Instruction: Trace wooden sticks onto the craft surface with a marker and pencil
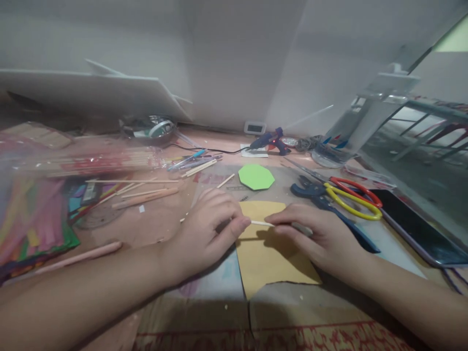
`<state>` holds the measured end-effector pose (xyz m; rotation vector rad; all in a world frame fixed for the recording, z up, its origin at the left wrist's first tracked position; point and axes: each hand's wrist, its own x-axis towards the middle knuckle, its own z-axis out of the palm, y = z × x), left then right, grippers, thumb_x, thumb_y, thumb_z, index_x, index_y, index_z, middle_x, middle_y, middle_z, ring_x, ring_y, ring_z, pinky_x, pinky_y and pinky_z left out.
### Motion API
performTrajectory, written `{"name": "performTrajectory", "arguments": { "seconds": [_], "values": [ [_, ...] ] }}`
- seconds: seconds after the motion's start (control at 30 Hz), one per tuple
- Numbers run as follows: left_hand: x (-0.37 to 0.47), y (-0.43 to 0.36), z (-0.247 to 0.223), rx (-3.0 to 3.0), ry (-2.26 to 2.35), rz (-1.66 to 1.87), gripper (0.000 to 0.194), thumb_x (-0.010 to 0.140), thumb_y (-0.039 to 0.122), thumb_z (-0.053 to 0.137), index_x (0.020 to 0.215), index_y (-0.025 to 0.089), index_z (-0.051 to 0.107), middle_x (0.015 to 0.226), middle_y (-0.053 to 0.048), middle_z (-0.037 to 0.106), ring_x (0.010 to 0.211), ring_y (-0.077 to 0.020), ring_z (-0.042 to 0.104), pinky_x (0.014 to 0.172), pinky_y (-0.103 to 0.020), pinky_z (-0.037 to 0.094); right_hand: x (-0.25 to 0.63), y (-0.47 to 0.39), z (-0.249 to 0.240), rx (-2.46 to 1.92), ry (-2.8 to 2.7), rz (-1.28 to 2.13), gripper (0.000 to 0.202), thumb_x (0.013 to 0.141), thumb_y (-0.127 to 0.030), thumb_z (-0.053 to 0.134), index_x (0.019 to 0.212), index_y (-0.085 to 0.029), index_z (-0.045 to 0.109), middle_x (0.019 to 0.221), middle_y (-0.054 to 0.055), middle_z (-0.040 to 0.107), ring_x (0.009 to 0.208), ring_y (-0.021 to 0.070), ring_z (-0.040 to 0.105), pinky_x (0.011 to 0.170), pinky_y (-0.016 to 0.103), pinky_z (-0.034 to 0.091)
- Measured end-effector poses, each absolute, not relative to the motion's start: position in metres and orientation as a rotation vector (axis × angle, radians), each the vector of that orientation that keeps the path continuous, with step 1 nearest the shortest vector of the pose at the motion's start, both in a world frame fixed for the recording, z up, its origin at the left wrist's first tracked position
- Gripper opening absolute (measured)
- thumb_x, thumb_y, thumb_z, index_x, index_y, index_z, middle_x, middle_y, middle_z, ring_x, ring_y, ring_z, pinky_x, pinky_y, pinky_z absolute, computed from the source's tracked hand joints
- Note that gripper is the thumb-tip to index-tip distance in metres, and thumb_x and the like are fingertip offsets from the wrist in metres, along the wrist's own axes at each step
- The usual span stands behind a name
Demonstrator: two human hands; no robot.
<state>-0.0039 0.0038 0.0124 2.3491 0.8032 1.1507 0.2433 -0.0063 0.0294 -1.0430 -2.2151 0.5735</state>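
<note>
Between my two hands runs a thin, pale stick [261,223], held level over a piece of yellow paper [266,258]. My left hand [215,229] is closed, thumb and finger pinching the stick's left end. At the other end, the fingertips of my right hand [310,231] grip the stick, and something greyish shows partly under that hand. The yellow paper has an uneven lower edge and lies beneath both hands. Just beyond it rests a green octagon [256,177].
Pliers with blue handles [334,209], red-and-yellow-handled scissors [353,197] and a phone [420,226] lie to the right. At the back is a blue glue gun [268,140]. Loose sticks [146,192] and colourful strips in plastic [40,214] spread over the left.
</note>
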Motion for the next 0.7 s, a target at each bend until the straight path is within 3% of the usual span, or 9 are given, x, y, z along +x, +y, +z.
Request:
{"name": "performTrajectory", "arguments": {
  "seconds": [0.13, 0.23, 0.3, 0.43, 0.53, 0.7],
  "values": [
    [-0.006, 0.005, 0.008, 2.351, 0.701, 1.039, 0.029, 0.107, 0.041, 0.048, 0.092, 0.02, 0.061, 0.09, -0.002, 0.064, 0.089, -0.0176, 0.058, 0.083, -0.031, 0.043, 0.24, -0.011, 0.027, -0.86, -2.443, 0.234, 0.014, 0.096, -0.023, 0.063, 0.088, -0.018, 0.073, 0.081, 0.008, 0.07, 0.076, 0.0202, 0.063, 0.068, 0.031, 0.048],
    [-0.006, 0.005, 0.002, 2.343, 0.738, 0.91, 0.044, 0.104, 0.058, 0.044, 0.125, 0.021, 0.055, 0.118, -0.008, 0.066, 0.109, -0.0236, 0.06, 0.094, -0.038, 0.046, 0.241, -0.012, 0.027, -1.001, -2.32, 0.395, 0.011, 0.097, -0.018, 0.058, 0.089, -0.019, 0.064, 0.077, 0.004, 0.068, 0.069, 0.0161, 0.062, 0.063, 0.027, 0.047],
    [-0.006, 0.005, -0.001, 2.373, 0.819, 0.809, 0.056, 0.098, 0.063, 0.054, 0.135, 0.021, 0.05, 0.13, -0.011, 0.062, 0.118, -0.0284, 0.058, 0.099, -0.044, 0.046, 0.243, -0.013, 0.027, -1.082, -2.197, 0.608, 0.009, 0.1, -0.017, 0.053, 0.093, -0.02, 0.058, 0.079, 0.002, 0.07, 0.067, 0.0132, 0.064, 0.062, 0.024, 0.048],
    [-0.002, 0.004, -0.001, 2.543, 0.883, 0.54, 0.056, 0.084, 0.047, 0.076, 0.129, 0.019, 0.058, 0.133, -0.01, 0.061, 0.129, -0.0327, 0.051, 0.11, -0.049, 0.041, 0.248, -0.014, 0.027, -1.067, -2.158, 0.76, 0.01, 0.103, -0.02, 0.05, 0.097, -0.021, 0.058, 0.082, 0.001, 0.072, 0.071, 0.0129, 0.067, 0.066, 0.023, 0.05],
    [0.0, 0.004, 0.0, 2.585, 0.91, 0.493, 0.054, 0.084, 0.043, 0.074, 0.13, 0.018, 0.06, 0.135, -0.01, 0.06, 0.131, -0.032, 0.05, 0.112, -0.049, 0.038, 0.247, -0.016, 0.025, -0.992, -2.273, 0.661, 0.012, 0.1, -0.019, 0.055, 0.089, -0.02, 0.06, 0.08, 0.003, 0.071, 0.072, 0.0145, 0.066, 0.066, 0.024, 0.05],
    [0.001, 0.006, 0.0, 2.59, 0.929, 0.505, 0.054, 0.083, 0.045, 0.074, 0.127, 0.017, 0.062, 0.134, -0.01, 0.061, 0.129, -0.0324, 0.051, 0.11, -0.049, 0.04, 0.245, -0.016, 0.022, -0.806, -2.439, 0.645, 0.014, 0.097, -0.011, 0.052, 0.093, -0.016, 0.063, 0.087, 0.008, 0.072, 0.08, 0.0176, 0.066, 0.073, 0.028, 0.053]
  ]
}}
